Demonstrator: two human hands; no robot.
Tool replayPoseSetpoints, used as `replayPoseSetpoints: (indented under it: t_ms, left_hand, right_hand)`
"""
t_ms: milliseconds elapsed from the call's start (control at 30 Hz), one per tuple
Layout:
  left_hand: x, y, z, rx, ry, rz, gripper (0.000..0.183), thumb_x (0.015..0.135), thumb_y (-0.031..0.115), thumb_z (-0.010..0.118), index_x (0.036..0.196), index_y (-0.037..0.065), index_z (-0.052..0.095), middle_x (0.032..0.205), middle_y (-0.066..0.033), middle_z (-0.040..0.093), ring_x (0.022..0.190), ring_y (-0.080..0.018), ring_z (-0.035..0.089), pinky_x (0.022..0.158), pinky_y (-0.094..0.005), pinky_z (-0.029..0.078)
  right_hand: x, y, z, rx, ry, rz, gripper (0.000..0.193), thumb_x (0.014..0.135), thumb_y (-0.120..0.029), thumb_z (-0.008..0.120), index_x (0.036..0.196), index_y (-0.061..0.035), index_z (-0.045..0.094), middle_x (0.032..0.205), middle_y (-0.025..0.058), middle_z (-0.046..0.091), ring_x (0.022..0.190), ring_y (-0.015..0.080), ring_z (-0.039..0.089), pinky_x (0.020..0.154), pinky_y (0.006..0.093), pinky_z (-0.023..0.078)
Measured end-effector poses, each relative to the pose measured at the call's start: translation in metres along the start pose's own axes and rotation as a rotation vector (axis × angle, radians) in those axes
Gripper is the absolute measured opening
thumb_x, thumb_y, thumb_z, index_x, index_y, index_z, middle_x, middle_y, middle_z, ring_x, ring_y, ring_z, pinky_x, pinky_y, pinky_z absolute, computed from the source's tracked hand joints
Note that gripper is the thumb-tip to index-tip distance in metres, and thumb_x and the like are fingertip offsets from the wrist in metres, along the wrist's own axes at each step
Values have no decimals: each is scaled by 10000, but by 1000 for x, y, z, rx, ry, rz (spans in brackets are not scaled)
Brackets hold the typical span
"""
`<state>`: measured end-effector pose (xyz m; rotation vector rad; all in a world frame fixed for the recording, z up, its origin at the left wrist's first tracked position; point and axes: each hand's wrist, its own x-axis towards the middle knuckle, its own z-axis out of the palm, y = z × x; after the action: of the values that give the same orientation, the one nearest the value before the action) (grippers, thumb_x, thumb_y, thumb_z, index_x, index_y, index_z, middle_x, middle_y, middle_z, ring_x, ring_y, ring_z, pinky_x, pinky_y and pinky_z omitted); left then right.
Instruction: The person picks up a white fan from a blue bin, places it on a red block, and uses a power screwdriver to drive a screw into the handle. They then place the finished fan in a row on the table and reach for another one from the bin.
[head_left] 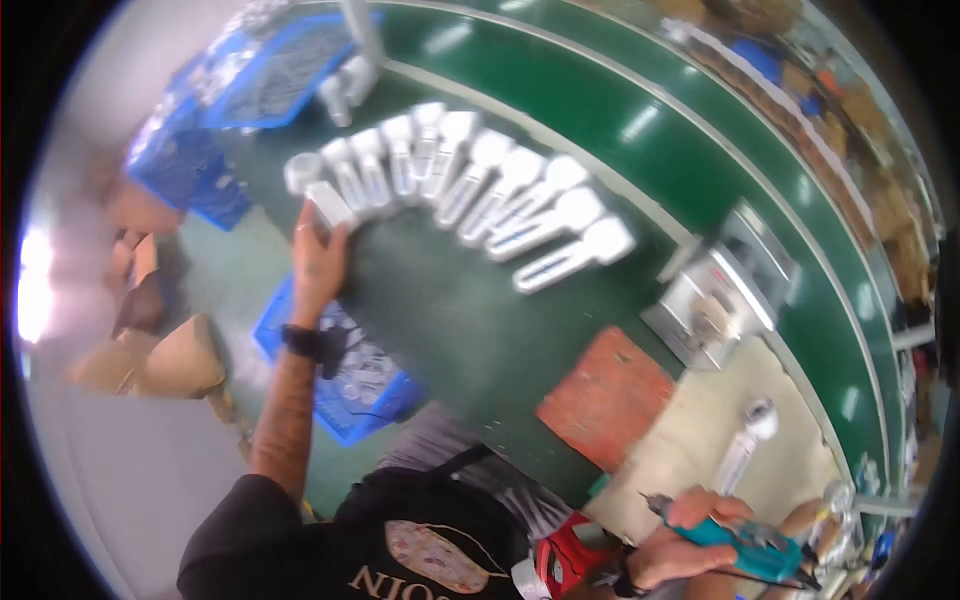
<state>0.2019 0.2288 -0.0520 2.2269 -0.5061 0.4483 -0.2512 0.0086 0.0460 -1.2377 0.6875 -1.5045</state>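
My left hand [322, 255] reaches to the left end of a curved row of white handheld devices [465, 170], each with a rounded head and a long handle. Its fingers are closed around the handle of the end device [328, 205], which still lies beside the row. At the lower right, my right hand [670, 550] grips a teal electric screwdriver [745, 548], its bit pointing up and left. Beyond that hand, another white device [740, 450] rests alone on a cream mat [680, 440].
A reddish square board [608, 398] lies on the dark green table [440, 300]. Behind it stands a silver box-shaped machine [712, 305]. Blue bins of clear parts sit at the far left [285, 75] and beside my left forearm [345, 430]. Cardboard boxes [185, 360] lie left.
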Motion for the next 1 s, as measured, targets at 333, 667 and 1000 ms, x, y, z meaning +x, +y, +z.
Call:
replayPoseSetpoints:
  t_ms: [333,667,1000]
  left_hand:
    - [30,18,29,4,-89,237,485,958,218,681,1375,22,531,1287,-146,567,1054,-230,644,867,-354,520]
    - [-87,294,51,-478,-609,510,216,933,181,688,1090,35,666,962,-67,704,880,-166,643,778,-303,493]
    - [-220,449,174,-245,-1277,862,579,864,616,611,930,43,659,955,-149,684,909,-334,653,818,-459,497]
  right_hand:
    - [-13,-25,-41,-67,-189,29,711,887,-665,593,1064,10,463,674,101,556,547,180,547,478,302,448]
    - [-25,-34,-53,-83,-72,155,738,827,-651,689,1058,17,477,664,92,529,544,208,534,499,327,433]
    - [-43,-37,-29,-159,-152,156,753,863,-659,647,1088,36,466,673,104,530,566,210,541,512,316,450]
